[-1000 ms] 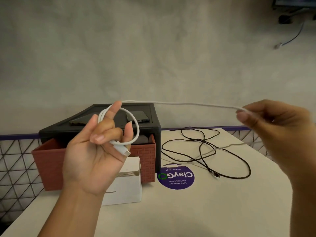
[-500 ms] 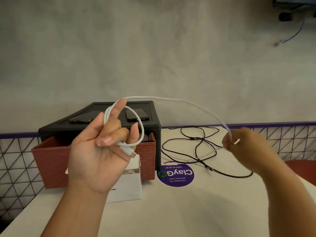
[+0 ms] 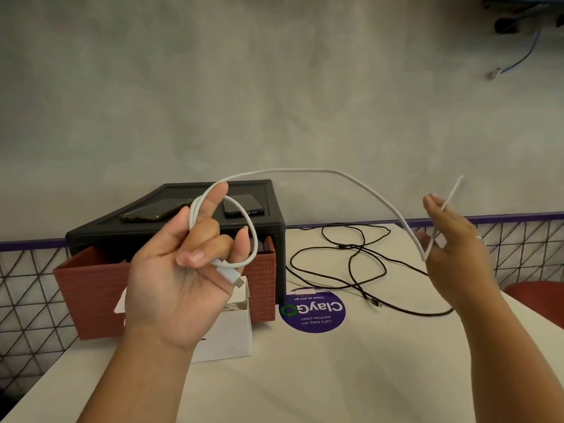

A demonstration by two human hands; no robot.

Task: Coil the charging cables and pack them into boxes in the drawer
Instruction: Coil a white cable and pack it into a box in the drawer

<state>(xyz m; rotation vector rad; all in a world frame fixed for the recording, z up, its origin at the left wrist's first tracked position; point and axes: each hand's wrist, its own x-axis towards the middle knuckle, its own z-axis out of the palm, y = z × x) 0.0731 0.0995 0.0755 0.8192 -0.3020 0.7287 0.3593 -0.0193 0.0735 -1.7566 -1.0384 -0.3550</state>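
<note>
My left hand (image 3: pixel 180 270) is raised palm-up with loops of a white charging cable (image 3: pixel 305 171) wound around its index and little fingers; the thumb pins the plug end. The cable arcs rightward to my right hand (image 3: pixel 454 248), which holds its free end between the fingers, the tip sticking up. A black cable (image 3: pixel 351 264) lies tangled on the table behind. The red-brown drawer (image 3: pixel 91 288) stands pulled out of a black cabinet (image 3: pixel 271 209). An open white box (image 3: pixel 225 331) sits in front of the drawer.
Two dark phones (image 3: pixel 146 212) lie on the black cabinet's top. A round purple sticker (image 3: pixel 311 312) is on the white table (image 3: pixel 305 377). A wire-mesh railing (image 3: pixel 27 285) edges the table at left and back right. A red seat (image 3: pixel 537 297) shows at right.
My right hand swung down toward the table, then rose again, bringing the cable's free end nearer the left hand. The stretched cable has gone slack into an arc. The left hand stayed.
</note>
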